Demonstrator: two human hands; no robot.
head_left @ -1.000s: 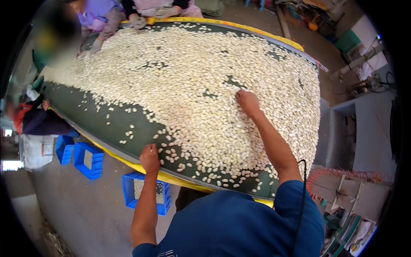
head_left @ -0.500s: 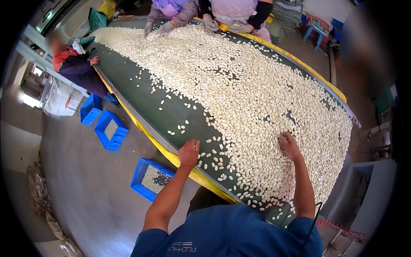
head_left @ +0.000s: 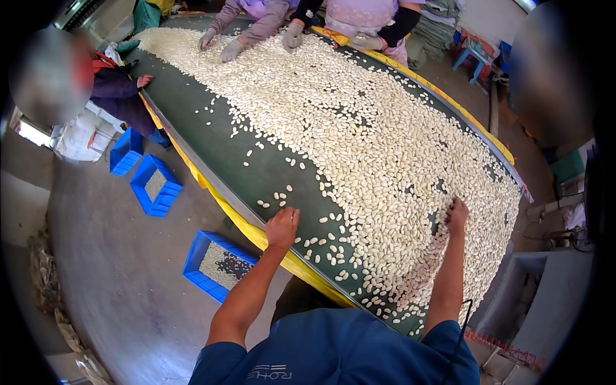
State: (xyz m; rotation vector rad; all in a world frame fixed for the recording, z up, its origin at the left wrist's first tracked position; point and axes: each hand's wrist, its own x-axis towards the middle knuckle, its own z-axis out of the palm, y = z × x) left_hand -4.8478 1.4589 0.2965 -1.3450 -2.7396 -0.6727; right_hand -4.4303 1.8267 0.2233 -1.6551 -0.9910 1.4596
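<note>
Left hand (head_left: 282, 228) lies flat and open on the near belt (head_left: 212, 138) edge holding nothing, right hand (head_left: 457, 215) digs loosely curled into the beans (head_left: 359, 128) heaped over the belt's right side, small, light, hard, probably roll easily, so best scooped, not pinched.

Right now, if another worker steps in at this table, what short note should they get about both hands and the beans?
Left hand: flat and open on the dark green belt near the yellow edge, holding nothing, loose white beans just ahead of it.
Right hand: fingers down in the thick bean layer; whether it grips any cannot be told.
Beans cover most of the belt; the near-left strip is almost bare.
Blue crates on the floor to the left hold some beans.
Left: nearly the whole bean layer.
</note>
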